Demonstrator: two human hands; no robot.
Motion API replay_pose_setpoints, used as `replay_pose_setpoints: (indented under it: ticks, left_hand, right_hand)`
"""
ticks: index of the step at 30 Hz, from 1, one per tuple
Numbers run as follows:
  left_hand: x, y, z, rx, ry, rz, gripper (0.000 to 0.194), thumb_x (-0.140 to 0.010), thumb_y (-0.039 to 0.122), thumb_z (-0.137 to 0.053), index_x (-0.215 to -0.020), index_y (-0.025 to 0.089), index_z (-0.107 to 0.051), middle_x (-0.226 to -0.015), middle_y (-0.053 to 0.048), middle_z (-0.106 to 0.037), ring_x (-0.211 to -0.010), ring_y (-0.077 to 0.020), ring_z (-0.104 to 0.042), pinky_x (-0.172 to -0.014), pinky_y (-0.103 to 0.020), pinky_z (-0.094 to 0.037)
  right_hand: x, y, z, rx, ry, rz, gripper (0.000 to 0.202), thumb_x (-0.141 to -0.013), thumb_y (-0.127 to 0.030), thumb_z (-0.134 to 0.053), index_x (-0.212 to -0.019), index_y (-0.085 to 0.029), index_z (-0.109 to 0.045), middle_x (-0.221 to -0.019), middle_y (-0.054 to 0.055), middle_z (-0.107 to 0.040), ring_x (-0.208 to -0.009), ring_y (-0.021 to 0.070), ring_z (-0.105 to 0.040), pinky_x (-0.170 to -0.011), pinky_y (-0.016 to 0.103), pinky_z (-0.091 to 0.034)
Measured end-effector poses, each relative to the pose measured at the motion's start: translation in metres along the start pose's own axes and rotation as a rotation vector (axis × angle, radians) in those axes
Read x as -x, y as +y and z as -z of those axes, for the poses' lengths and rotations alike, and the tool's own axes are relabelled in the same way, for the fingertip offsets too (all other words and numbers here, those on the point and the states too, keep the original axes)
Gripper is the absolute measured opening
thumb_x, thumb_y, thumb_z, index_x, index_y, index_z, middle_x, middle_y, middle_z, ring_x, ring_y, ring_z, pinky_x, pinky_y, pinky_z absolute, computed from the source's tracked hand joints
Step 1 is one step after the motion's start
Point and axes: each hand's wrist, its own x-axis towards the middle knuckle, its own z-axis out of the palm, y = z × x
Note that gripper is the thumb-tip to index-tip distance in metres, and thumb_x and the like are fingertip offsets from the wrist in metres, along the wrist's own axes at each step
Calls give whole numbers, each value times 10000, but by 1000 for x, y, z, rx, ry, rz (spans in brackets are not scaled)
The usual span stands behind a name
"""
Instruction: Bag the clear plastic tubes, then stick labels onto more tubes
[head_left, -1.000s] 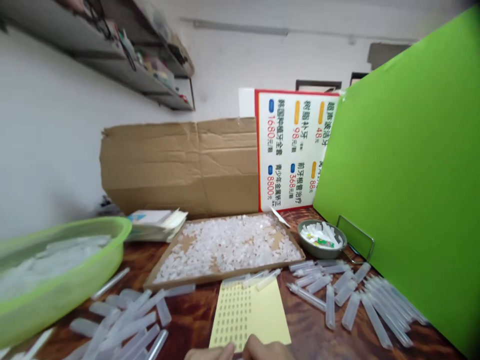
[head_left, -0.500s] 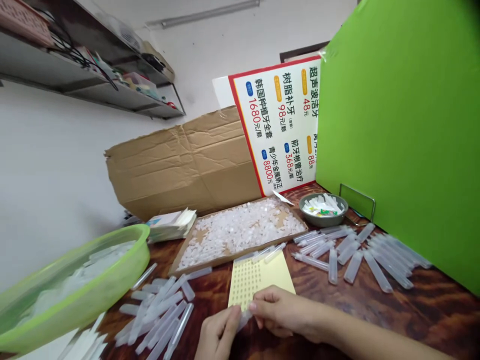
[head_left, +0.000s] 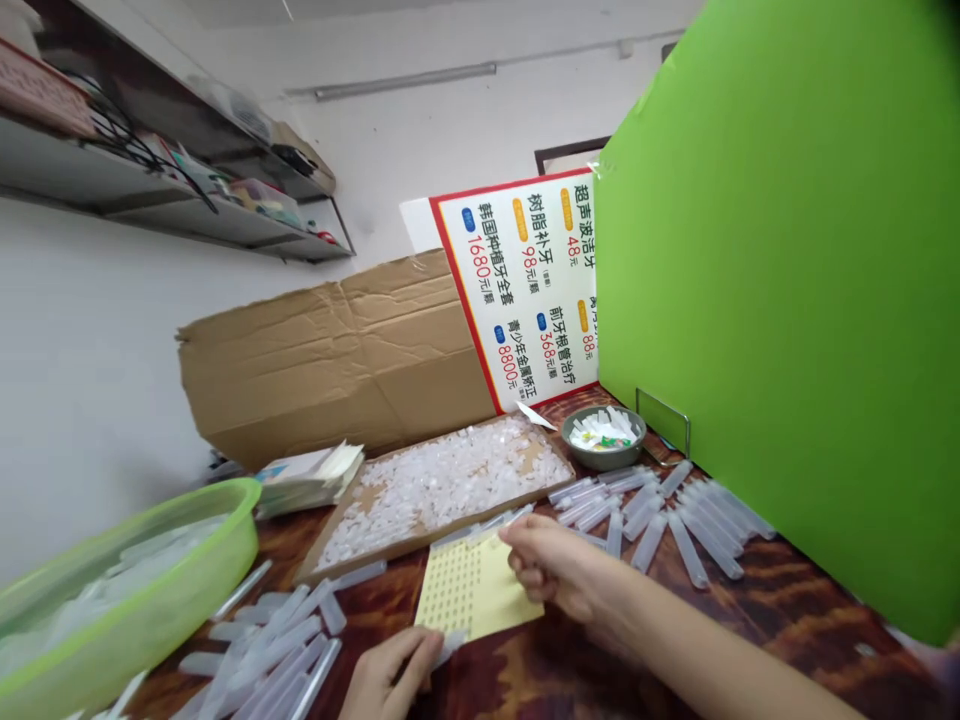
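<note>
My left hand [head_left: 394, 672] is at the bottom middle, thumb and finger pinched on a clear plastic tube [head_left: 451, 648] whose end shows past the fingertips. Just above it lies a yellow sheet of small printed labels [head_left: 450, 590], its right part bare of print. My right hand [head_left: 551, 562] is over the right side of this sheet, fingers curled into a pinch; whatever is between the fingertips is too small to tell. Several clear tubes lie along the sheet's far edge. More loose tubes [head_left: 259, 650] are piled left of my left hand.
A shallow cardboard tray [head_left: 311, 570] of small clear pieces sits behind the sheet. At left stands a green basin [head_left: 244, 530] of tubes. Rows of tubes [head_left: 686, 545] lie right, below a grey bowl [head_left: 607, 460]. A green panel [head_left: 765, 300] walls the right side.
My right hand has moved up and away from my left hand and the tube, onto the sheet's upper right. My left hand still pinches the tube. The camera view has shifted.
</note>
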Motion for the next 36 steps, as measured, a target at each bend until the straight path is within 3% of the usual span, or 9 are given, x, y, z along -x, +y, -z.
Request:
replay_pose_setpoints:
  ticks: [3,7,11,15,20,23,26,30,36]
  left_hand:
    - [-2,18,7,-127,-26,-139,406,-883,474,-407,-685,177,-601,-678,-30,-600,-644,-172,-551,-622,-252,-429]
    - [-37,30,15,-409,61,-461,277,-911,355,-406,-1032,189,-591,-930,-85,-602,-905,-223,-557,-822,-341,-443]
    - [-75,12,8,-502,110,-573,305,-917,207,-358,-1201,162,-459,-1086,-125,-547,-1043,-218,-515,-906,-377,-438]
    - [-79,-4,18,-530,135,-607,384,-900,175,-382,-1283,158,-390,-1278,-150,-465,-1193,-226,-437,-997,-405,-378]
    - [-65,2,70,-467,299,-378,246,-900,306,-417,-1040,176,-571,-1044,-80,-635,-976,-212,-576,-893,-354,-433]
    - [-61,7,90,-521,205,-198,238,-881,363,-435,-935,203,-602,-960,-40,-662,-852,-201,-602,-770,-306,-453]
    - [-61,2,91,-743,80,-143,228,-882,311,-411,-865,206,-613,-945,-46,-658,-899,-225,-582,-768,-316,-434]
    - [-63,-15,79,-1000,-48,-97,229,-860,230,-428,-974,189,-623,-1020,-90,-629,-974,-268,-541,-808,-364,-428]
    - [-61,-26,63,-1090,-49,-79,322,-841,90,-356,-1067,114,-583,-1046,-161,-600,-973,-310,-516,-768,-410,-429]
  right_hand:
    - [-1,-5,8,-12,53,36,185,-841,-39,-435,-775,-193,-358,-512,-89,-385,-365,16,-303,-369,124,-148]
    - [-12,1,14,20,18,5,185,-861,-28,-390,-769,-188,-376,-532,-50,-490,-335,13,-278,-351,133,-114]
    - [-20,12,15,123,25,15,203,-932,-177,-342,-732,-204,-365,-444,-62,-469,-269,27,-208,-325,162,-65]
    - [-23,21,12,210,46,75,237,-901,-234,-435,-678,-209,-363,-362,-100,-352,-263,42,-195,-325,192,-64]
    - [-26,31,7,393,62,167,164,-796,-269,-566,-681,-168,-509,-414,-98,-337,-344,40,-213,-389,212,-129]
    - [-28,37,5,483,47,212,123,-774,-258,-561,-737,-146,-594,-540,-49,-465,-456,69,-351,-474,217,-248]
    - [-27,42,3,562,44,288,98,-753,-244,-566,-722,-153,-586,-649,-14,-528,-605,113,-448,-577,233,-313]
    - [-24,47,0,599,161,399,106,-722,-248,-600,-702,-187,-516,-610,-40,-462,-604,122,-425,-574,237,-299]
    - [-28,53,-4,638,-7,401,105,-734,-241,-582,-666,-163,-570,-664,-4,-544,-668,138,-464,-635,253,-333]
